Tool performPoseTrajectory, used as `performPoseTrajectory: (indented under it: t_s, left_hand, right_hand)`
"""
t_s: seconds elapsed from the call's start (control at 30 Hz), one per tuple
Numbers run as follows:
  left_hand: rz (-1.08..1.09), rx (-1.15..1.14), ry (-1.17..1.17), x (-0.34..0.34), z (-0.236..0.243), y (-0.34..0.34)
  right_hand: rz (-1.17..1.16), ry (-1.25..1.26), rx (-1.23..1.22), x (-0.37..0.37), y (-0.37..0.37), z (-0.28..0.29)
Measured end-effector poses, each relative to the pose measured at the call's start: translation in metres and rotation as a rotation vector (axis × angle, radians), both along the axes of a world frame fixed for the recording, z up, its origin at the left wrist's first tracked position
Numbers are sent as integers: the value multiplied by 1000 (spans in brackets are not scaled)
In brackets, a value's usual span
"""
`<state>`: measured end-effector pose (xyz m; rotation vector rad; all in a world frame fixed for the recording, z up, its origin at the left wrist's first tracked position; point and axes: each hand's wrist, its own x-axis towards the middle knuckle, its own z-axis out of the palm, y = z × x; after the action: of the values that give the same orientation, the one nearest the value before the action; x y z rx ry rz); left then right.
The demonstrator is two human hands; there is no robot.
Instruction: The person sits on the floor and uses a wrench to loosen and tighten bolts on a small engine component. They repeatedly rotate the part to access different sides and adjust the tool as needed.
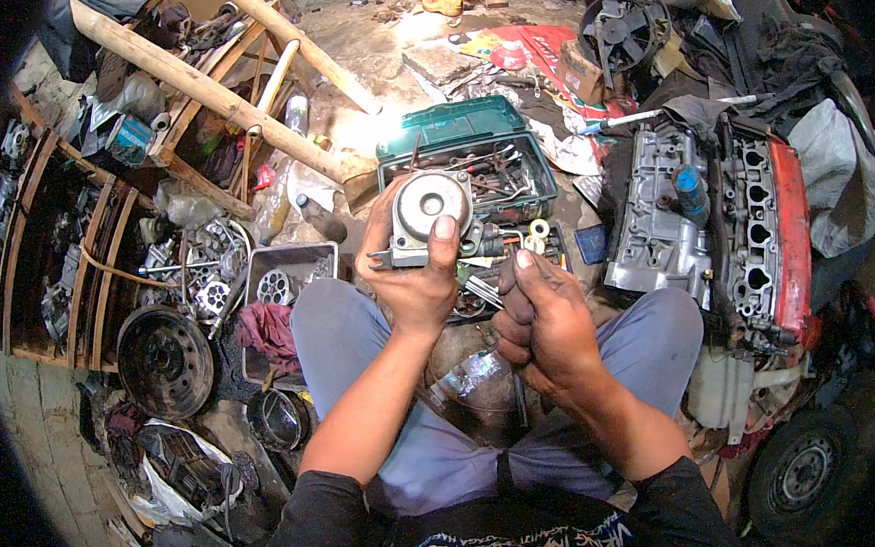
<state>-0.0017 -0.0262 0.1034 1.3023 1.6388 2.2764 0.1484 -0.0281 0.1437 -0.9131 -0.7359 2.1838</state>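
Gripping a metal part (431, 204) in the left hand (418, 290) by the toolbox's (468, 121) near left corner, curled the right hand (550, 317) alongside, contents unclear. Probably worked on one end, next needing steady support.

Left, we note dark wheel rim (165, 361) near grey bin (259, 368), reddish rag (268, 336) over bin's edge | right, blue cylinder (691, 191) atop grey engine cover (650, 225) | lower right, we see tyred wheel (802, 472)
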Motion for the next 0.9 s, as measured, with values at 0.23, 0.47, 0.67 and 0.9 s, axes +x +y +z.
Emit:
performPoseTrajectory:
  t_s: [0.23, 0.47, 0.67, 0.9]
  left_hand:
    - [-19, 6, -48, 1, 1, -1]
    - [-21, 0, -76, 3, 4, -3]
    - [-38, 4, -87, 2, 3, -3]
    - [-17, -6, -77, 2, 5, -4]
  right_hand:
    - [-9, 0, 2, -2, 0, -2]
    - [-13, -20, 0, -3, 0, 0]
    - [-18, -45, 19, -4, 0, -1]
    - [-25, -22, 80, -5, 0, -7]
